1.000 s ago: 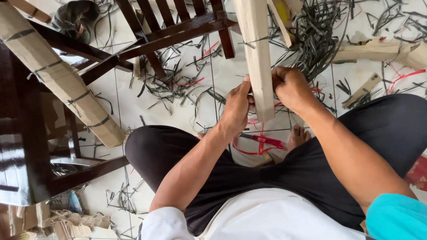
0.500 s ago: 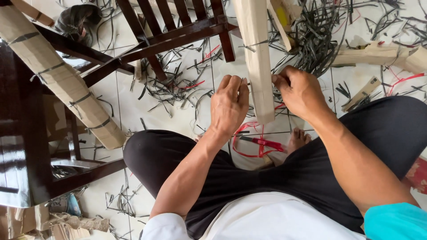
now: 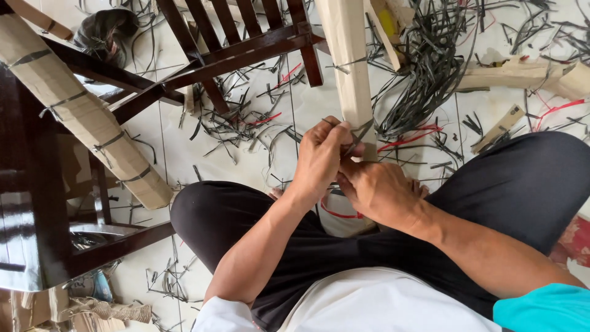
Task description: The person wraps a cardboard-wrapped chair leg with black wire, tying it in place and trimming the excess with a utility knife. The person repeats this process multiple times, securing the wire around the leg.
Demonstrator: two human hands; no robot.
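While your left hand point(image 3: 322, 157) pinches the strap point(image 3: 358, 133) on the wrapped leg point(image 3: 350, 67), right hand point(image 3: 378, 193) grip unclear; strap could slip loose.

A single view comes from a camera worn on the person's head, looking almost straight down over the chest and lap to the tiled floor point(image 3: 178, 147). It sits close: the left hand point(image 3: 319, 160) and right hand point(image 3: 378, 193) fill the middle of the frame, with both forearms running in from the lower edge. Beyond the hands, toward the top edge, a cardboard-wrapped chair leg point(image 3: 347, 55) rises toward the lens. To the left of the left hand stands dark wooden furniture point(image 3: 37, 203). No second view shares this scene.
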